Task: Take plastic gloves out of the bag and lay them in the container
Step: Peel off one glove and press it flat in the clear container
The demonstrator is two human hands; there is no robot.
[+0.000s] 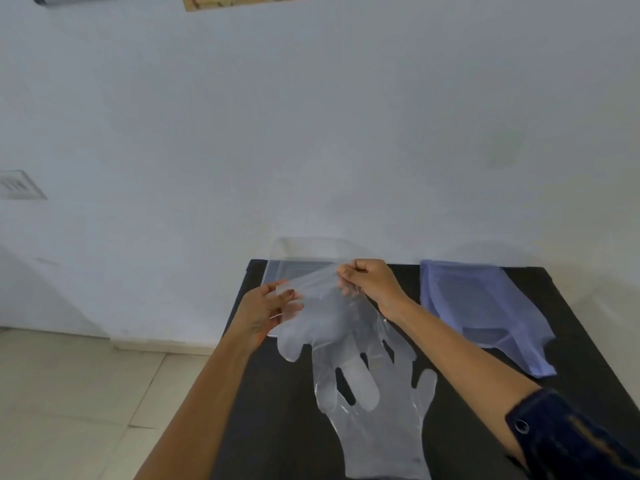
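Note:
A clear plastic glove (322, 317) hangs between my two hands over the black table (467, 427). My left hand (266, 311) pinches its left cuff edge, and my right hand (369, 280) grips the right cuff edge. Its fingers dangle downward. A second clear glove (377, 410) lies flat on the table below, fingers pointing away from me. Behind my hands at the table's far edge sits the clear container (277, 268), mostly hidden by the held glove. The bluish-purple plastic bag (485, 306) lies on the table to the right.
The table stands against a pale wall (311, 133). Its left edge drops off to a tiled floor (86, 393). A dark sleeve (571, 441) covers my right upper arm at the lower right.

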